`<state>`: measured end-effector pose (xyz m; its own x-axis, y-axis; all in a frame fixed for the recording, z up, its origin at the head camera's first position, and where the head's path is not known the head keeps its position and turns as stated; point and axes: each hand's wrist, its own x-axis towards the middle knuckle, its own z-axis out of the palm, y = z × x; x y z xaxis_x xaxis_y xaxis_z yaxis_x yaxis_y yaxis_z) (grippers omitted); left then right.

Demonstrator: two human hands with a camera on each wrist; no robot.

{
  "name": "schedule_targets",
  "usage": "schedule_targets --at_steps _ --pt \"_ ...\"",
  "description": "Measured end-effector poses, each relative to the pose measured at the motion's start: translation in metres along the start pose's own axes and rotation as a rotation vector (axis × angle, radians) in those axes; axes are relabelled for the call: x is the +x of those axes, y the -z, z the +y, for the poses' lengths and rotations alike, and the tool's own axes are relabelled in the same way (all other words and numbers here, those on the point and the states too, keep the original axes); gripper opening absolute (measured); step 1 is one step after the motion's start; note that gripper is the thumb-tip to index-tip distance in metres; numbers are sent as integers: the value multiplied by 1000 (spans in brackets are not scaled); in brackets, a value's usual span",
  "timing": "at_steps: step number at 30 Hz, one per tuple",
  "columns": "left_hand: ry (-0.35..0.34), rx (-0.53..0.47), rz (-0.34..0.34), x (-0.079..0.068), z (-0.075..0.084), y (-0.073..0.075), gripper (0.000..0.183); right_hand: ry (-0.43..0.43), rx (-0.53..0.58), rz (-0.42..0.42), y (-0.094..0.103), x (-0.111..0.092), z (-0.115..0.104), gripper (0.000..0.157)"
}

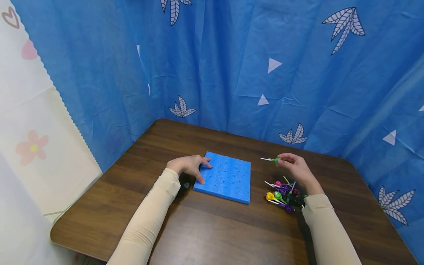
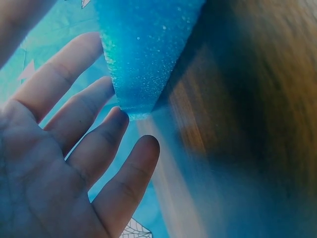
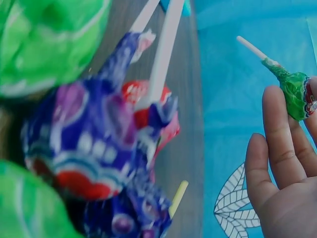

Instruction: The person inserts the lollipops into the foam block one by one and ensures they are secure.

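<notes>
A blue foam block (image 1: pixel 228 178) with several small holes in its top lies flat on the table. My left hand (image 1: pixel 192 165) rests on its left edge, fingers spread; in the left wrist view the straight fingertips touch the side of the foam (image 2: pixel 143 54). Above the table, right of the block, my right hand (image 1: pixel 296 170) pinches a green-wrapped lollipop (image 3: pixel 296 94) by its candy end, the white stick pointing left. Below that hand lies a pile of wrapped lollipops (image 1: pixel 281 189) in purple, green, yellow and red.
The brown wooden table (image 1: pixel 218 230) has rounded corners. Behind it hangs a blue curtain (image 1: pixel 212 73) with leaf prints, and a white curtain (image 1: pixel 39 129) hangs at the left. Black wrist bands (image 1: pixel 294 199) show at both wrists, the right one close to the lollipop pile.
</notes>
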<state>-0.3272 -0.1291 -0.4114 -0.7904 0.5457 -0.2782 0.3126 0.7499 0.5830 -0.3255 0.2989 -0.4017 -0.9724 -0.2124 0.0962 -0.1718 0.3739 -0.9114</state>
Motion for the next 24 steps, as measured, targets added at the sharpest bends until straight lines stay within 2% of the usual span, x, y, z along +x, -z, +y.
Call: schedule_targets --at_steps 8,14,24 --pt "-1 15 1 0 0 1 68 16 -25 29 -9 3 -7 40" --pt "-4 -3 -2 -1 -1 1 67 -7 -25 31 -17 6 -11 45" --pt "2 3 -4 -1 -2 3 67 33 -50 7 -31 9 -20 46"
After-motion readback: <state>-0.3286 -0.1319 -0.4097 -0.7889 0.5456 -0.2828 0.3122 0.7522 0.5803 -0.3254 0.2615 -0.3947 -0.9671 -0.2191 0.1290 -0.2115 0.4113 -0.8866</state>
